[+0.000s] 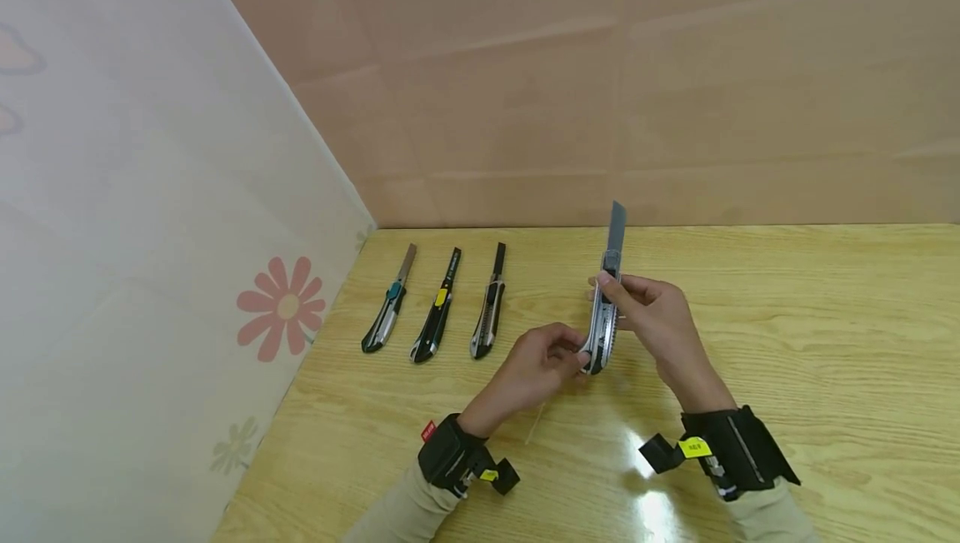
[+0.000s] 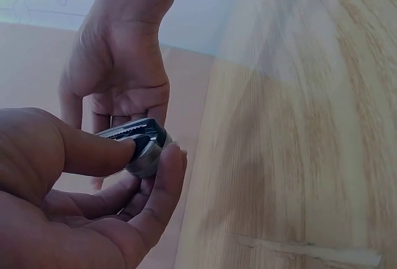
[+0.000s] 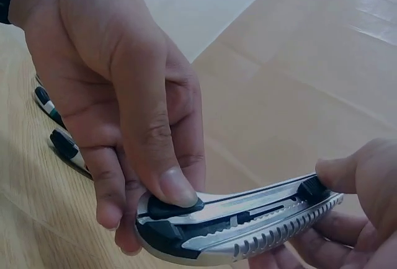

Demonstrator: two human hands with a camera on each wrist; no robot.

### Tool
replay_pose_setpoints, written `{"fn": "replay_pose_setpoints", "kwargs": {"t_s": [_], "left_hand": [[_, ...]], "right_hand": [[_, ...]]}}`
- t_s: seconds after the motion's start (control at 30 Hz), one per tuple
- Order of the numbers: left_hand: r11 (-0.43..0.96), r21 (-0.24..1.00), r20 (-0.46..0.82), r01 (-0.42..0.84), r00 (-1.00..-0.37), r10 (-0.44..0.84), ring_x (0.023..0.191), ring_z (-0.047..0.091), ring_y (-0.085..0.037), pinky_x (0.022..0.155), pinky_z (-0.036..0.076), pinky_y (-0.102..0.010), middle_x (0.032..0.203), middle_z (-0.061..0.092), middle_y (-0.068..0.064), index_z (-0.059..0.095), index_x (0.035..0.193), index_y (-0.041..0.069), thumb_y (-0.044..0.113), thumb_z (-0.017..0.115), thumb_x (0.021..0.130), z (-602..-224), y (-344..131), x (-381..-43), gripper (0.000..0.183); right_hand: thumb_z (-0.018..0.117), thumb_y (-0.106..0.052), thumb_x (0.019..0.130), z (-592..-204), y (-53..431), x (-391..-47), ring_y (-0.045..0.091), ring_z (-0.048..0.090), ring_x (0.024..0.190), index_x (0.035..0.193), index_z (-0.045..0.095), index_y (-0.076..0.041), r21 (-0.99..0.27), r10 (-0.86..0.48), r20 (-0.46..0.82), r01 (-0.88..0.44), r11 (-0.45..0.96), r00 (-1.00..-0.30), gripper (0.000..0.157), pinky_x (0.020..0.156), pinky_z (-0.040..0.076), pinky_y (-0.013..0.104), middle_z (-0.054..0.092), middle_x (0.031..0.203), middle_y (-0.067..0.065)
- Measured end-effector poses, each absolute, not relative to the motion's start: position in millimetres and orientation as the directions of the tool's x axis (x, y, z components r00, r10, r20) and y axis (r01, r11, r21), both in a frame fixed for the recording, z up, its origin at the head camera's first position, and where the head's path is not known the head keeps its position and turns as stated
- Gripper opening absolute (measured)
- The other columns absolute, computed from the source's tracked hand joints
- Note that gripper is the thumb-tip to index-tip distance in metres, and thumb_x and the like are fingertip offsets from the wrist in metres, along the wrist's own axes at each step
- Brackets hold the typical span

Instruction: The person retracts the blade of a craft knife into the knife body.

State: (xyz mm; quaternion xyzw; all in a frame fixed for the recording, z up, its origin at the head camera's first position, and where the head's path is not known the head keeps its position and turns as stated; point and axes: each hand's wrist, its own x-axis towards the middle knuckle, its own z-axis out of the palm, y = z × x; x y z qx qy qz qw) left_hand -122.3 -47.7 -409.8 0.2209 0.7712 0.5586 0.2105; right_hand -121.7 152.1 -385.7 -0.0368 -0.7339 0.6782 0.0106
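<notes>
Left wrist strap [image 1: 448, 453]: black, at the end of a beige sleeve [image 1: 405, 505], near the bottom of my head view.
Right wrist strap [image 1: 742, 451]: black, worn the same way.
Left hand [image 1: 536, 364]: pinches the butt end of the utility knife [image 1: 602, 326] between thumb and fingers.
Right hand [image 1: 667, 322]: grips the knife farther up, thumb on the black slider [image 3: 312, 188], fingers behind the body.
Knife position: between both hands, raised above the wood-grain table [image 1: 825, 318].
Long axis: runs from the left hand at the near end, past the right thumb, to the bare blade [image 1: 617, 226], which points away from the person and leans slightly right. I cannot tell its exact slope.
Governing relation: I judge it to be the slider on that axis; the right hand is nearer to slider and blade, and the blade lies forward of both hands.
Resting knives: dark-bladed knife [image 1: 491, 301], yellow-slider knife [image 1: 437, 310], teal-slider knife [image 1: 388, 301]; roughly parallel, apart, left of the held knife. The left hand is nearer to them.
Tan backdrop [image 1: 750, 110]: behind the table's far edge.
</notes>
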Motion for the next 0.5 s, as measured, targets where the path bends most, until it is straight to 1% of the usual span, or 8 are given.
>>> {"fn": "replay_pose_setpoints", "kwargs": {"t_s": [0.1, 0.13, 0.23, 0.37, 0.5], "left_hand": [[0.278, 0.955, -0.078, 0.104, -0.816, 0.572, 0.092, 0.073, -0.021, 0.076, 0.059, -0.027, 0.103, 0.070, -0.005, 0.064, 0.122, -0.002, 0.012, 0.063, 0.103, -409.8, -47.1, -122.0, 0.024], [0.279, 0.955, -0.080, 0.102, -0.816, 0.572, 0.092, 0.073, -0.022, 0.076, 0.059, -0.028, 0.103, 0.070, -0.005, 0.064, 0.122, -0.003, 0.012, 0.064, 0.103, -409.7, -47.1, -121.8, 0.024], [0.282, 0.955, -0.091, 0.091, -0.815, 0.572, 0.093, 0.073, -0.024, 0.077, 0.060, -0.030, 0.103, 0.070, -0.005, 0.064, 0.123, -0.003, 0.012, 0.064, 0.103, -410.1, -47.0, -121.0, 0.024], [0.290, 0.953, -0.095, 0.092, -0.815, 0.572, 0.092, 0.073, -0.023, 0.078, 0.060, -0.032, 0.103, 0.070, -0.004, 0.064, 0.123, -0.002, 0.012, 0.064, 0.103, -410.8, -46.5, -120.5, 0.025], [0.282, 0.955, -0.092, 0.091, -0.814, 0.573, 0.092, 0.073, -0.022, 0.079, 0.060, -0.033, 0.103, 0.070, -0.005, 0.064, 0.122, -0.003, 0.012, 0.065, 0.103, -410.8, -46.0, -120.5, 0.024]], "right_hand": [[0.063, -0.047, 0.101, -387.2, 152.1, -122.1, 0.004, 0.070, 0.097, 0.134, 0.065, 0.002, -0.995, 0.062, -0.037, 0.043, 0.094, -0.997, 0.059, 0.081, 0.058, 0.026, 0.077, 0.112, 0.003], [0.063, -0.046, 0.102, -387.9, 151.7, -122.3, 0.005, 0.069, 0.097, 0.133, 0.065, 0.002, -0.995, 0.062, -0.028, 0.034, 0.097, -0.998, 0.058, 0.081, 0.057, 0.025, 0.077, 0.111, 0.002], [0.063, -0.045, 0.102, -388.5, 150.2, -122.0, 0.006, 0.066, 0.104, 0.132, 0.067, 0.001, -0.992, 0.052, -0.006, 0.012, 0.125, -0.999, 0.054, 0.087, 0.053, 0.025, 0.077, 0.112, 0.006], [0.062, -0.044, 0.102, -388.4, 149.3, -121.1, 0.006, 0.065, 0.110, 0.131, 0.068, -0.003, -0.989, 0.034, 0.007, -0.002, 0.151, -0.999, 0.051, 0.094, 0.049, 0.025, 0.076, 0.115, 0.010], [0.062, -0.042, 0.103, -388.9, 149.3, -120.8, 0.008, 0.066, 0.109, 0.132, 0.068, -0.002, -0.989, 0.024, 0.014, -0.010, 0.146, -1.000, 0.050, 0.094, 0.050, 0.025, 0.075, 0.116, 0.012]]}}
